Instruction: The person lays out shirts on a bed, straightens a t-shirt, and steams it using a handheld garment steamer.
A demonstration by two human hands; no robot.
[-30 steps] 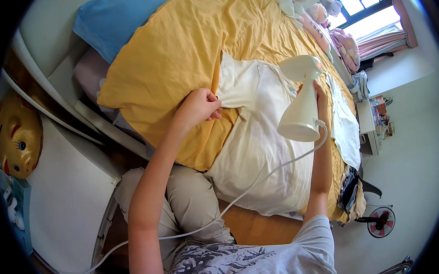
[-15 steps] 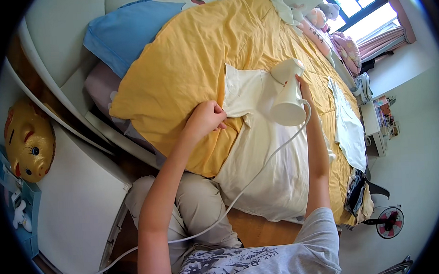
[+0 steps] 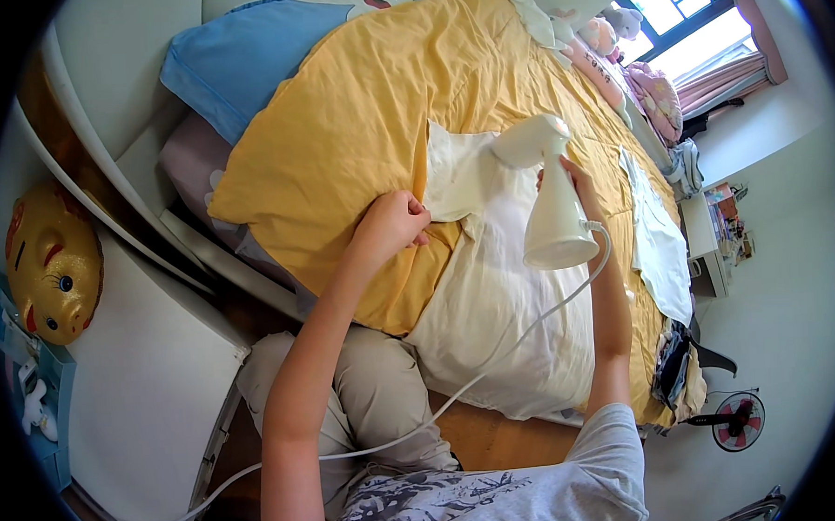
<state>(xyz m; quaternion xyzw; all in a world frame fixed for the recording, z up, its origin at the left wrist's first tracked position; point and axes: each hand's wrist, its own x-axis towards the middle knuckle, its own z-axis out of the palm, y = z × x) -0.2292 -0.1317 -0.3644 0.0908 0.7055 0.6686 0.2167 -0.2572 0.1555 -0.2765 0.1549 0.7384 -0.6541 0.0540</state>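
Observation:
A cream-white T-shirt (image 3: 494, 304) lies spread over the yellow quilt (image 3: 329, 143) on the bed. My left hand (image 3: 395, 220) pinches the edge of its sleeve at the left side, thumb and fingers pressed together. Over the right part of the shirt, my right hand (image 3: 577, 184) grips a white handheld garment steamer (image 3: 559, 219), fingers wrapped round the handle and partly hidden by it. The steamer's head points left toward the sleeve, and its wide round base is turned toward me. From the base a white cord (image 3: 483, 374) runs down across my lap to the lower left.
A pale blue garment (image 3: 659, 241) lies farther right on the bed, near folded clothes (image 3: 676, 366). The blue pillow (image 3: 241, 68) is at the far left. A white cabinet (image 3: 152, 374) with a golden pig figure (image 3: 56, 267) stands at my left; a fan (image 3: 737, 422) is at right.
The steamer has turned in my right hand: its head has shifted left and its base lower and right. The cord has swung along. My left hand stays at the sleeve.

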